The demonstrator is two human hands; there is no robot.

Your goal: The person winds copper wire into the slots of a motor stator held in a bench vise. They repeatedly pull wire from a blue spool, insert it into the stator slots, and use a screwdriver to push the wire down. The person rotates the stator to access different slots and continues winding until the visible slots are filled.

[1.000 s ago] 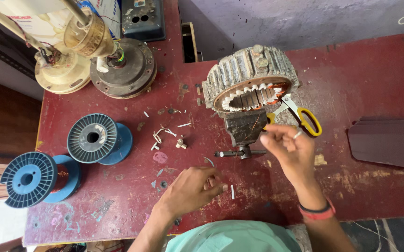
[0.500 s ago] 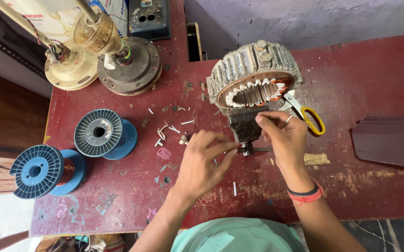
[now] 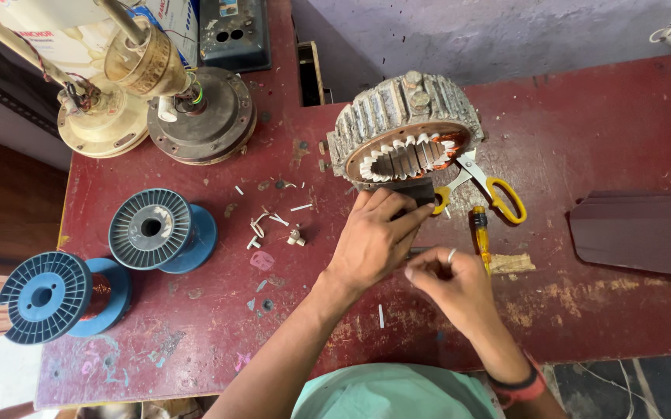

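Stator rewind, slot liners partly in

Fingers (image 3: 421,270) of the right hand (image 3: 460,291) are pinched together on something tiny, too small to tell what. The left hand (image 3: 374,237) sits just above it at mid-frame, fingers curled and pressed against the dark base under the stator (image 3: 405,128), so it's touching the base, not gripping a tool.

The stator stands tilted on edge at upper centre. Looks like white liners are already in a good part of the slots, and some copper winding shows on the right side of the ring. The rest of the slots look bare, so by my guess this is nowhere near finished.

Yellow-handled scissors (image 3: 494,190) lie just right of the stator, with a yellow screwdriver (image 3: 480,237) below them, neither in hand. White scraps (image 3: 273,225) are scattered left of the hands. Two blue wire spools (image 3: 153,229) sit at the left of the red table (image 3: 607,140), well apart from the hands. Two fan motor housings (image 3: 200,116) are at upper left.
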